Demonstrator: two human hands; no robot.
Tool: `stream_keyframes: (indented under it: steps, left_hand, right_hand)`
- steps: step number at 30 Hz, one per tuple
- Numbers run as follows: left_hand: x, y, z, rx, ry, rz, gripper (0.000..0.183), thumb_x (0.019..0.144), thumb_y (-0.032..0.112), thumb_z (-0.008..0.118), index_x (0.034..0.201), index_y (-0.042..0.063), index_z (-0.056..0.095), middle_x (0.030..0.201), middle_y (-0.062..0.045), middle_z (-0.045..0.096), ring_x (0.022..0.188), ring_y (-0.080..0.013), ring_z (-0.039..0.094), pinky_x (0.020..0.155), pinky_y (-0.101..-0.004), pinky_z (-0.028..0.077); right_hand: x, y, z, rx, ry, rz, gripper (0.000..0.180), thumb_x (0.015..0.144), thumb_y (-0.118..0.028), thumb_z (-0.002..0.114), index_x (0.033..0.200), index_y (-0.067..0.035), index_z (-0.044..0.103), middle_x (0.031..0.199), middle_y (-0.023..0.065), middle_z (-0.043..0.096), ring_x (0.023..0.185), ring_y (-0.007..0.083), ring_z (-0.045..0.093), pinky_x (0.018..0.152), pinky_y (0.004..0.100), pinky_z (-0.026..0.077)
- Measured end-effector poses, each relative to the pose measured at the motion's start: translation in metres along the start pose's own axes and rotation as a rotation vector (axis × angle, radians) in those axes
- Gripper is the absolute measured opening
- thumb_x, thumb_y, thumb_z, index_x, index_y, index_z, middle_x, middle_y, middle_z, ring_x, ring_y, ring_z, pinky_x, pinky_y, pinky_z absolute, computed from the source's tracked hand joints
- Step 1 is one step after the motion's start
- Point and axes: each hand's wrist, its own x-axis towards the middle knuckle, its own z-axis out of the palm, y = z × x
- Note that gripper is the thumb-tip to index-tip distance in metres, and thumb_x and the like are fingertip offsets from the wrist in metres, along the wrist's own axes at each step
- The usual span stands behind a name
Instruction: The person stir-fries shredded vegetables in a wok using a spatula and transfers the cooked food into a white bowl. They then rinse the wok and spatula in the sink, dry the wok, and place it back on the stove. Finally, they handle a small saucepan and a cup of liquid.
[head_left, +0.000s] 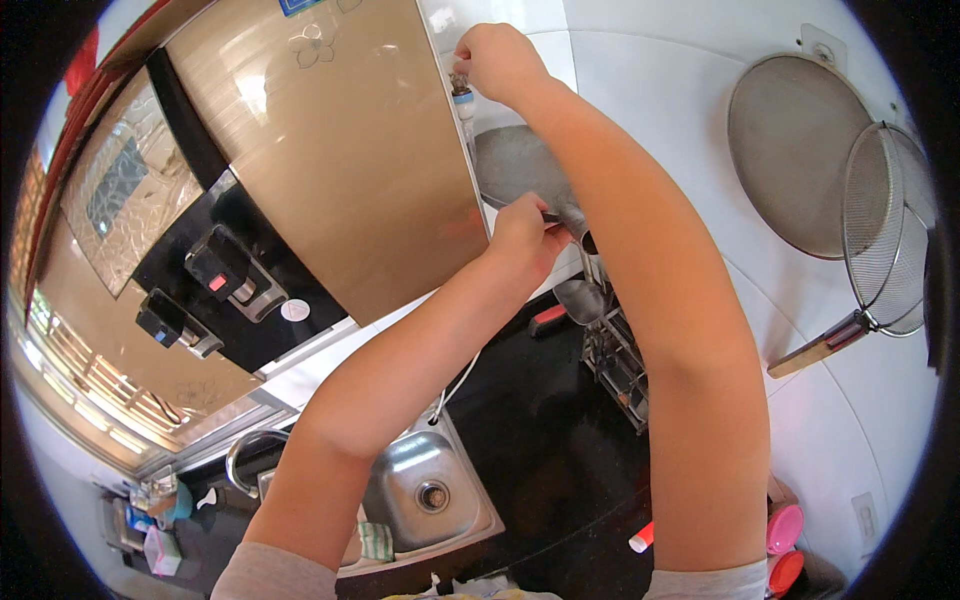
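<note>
Both arms reach up towards the white wall beside a wall-mounted water dispenser (352, 150). My left hand (529, 236) is closed around the dark handle of a grey metal pan (521, 169), which stands near the wall, partly behind my right arm. Higher up, my right hand (499, 64) is bent at a small fitting (461, 86) with a blue and white band, by the dispenser's side edge; its fingertips are partly hidden, and whether they touch the fitting is unclear. A metal ladle (581, 301) rests under my left hand.
A utensil rack (619, 367) stands on the black countertop (540, 435). The steel sink (427, 487) has a striped cloth (376, 541) at its edge. A round splatter screen (795, 150) and a mesh strainer (874, 225) hang on the right wall. A red-handled utensil (549, 319) lies near the rack.
</note>
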Motion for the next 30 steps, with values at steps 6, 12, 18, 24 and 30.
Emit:
stream_keyframes:
  steps: [6,12,18,24,30]
  left_hand:
    - [-0.004,0.003,0.003,0.039,0.012,-0.006,0.014,0.083,-0.002,0.039,0.092,-0.009,0.048,0.103,-0.022,0.054,0.092,-0.0333,0.058,0.085,-0.0468,0.053]
    - [-0.005,0.004,0.003,0.075,0.008,-0.014,0.014,0.086,0.000,0.038,0.089,-0.006,0.050,0.100,-0.020,0.056,0.089,-0.0305,0.059,0.084,-0.0438,0.053]
    - [-0.005,0.003,0.004,0.044,0.001,-0.018,0.014,0.086,0.000,0.038,0.089,-0.007,0.050,0.098,-0.020,0.056,0.088,-0.0303,0.059,0.082,-0.0435,0.053]
    - [0.008,0.003,-0.005,0.035,-0.054,-0.029,0.015,0.085,0.000,0.038,0.091,-0.007,0.049,0.098,-0.020,0.056,0.088,-0.0304,0.059,0.080,-0.0432,0.054]
    - [0.003,0.000,0.000,-0.039,0.013,-0.061,0.015,0.085,-0.001,0.038,0.094,-0.007,0.048,0.102,-0.019,0.054,0.091,-0.0300,0.058,0.082,-0.0429,0.054]
  right_hand:
    - [-0.001,0.000,0.000,-0.014,0.008,-0.015,0.011,0.078,-0.014,0.068,0.085,-0.006,0.072,0.086,0.0167,0.070,0.084,0.0318,0.068,0.074,0.0394,0.056]
    - [-0.002,-0.002,-0.001,-0.025,-0.011,-0.004,0.011,0.079,-0.015,0.067,0.083,-0.006,0.072,0.084,0.0163,0.070,0.083,0.0320,0.068,0.074,0.0399,0.055]
    - [-0.005,-0.002,-0.003,-0.003,0.005,-0.005,0.013,0.080,-0.019,0.068,0.083,-0.007,0.072,0.084,0.0167,0.069,0.082,0.0329,0.067,0.073,0.0409,0.055]
    - [-0.006,-0.003,-0.002,0.018,0.009,0.003,0.015,0.080,-0.021,0.068,0.085,-0.007,0.072,0.084,0.0152,0.069,0.083,0.0329,0.067,0.074,0.0410,0.054]
    - [-0.006,0.004,0.001,0.022,0.039,-0.020,0.016,0.080,-0.020,0.069,0.091,-0.009,0.073,0.086,0.0146,0.070,0.084,0.0314,0.067,0.074,0.0400,0.054]
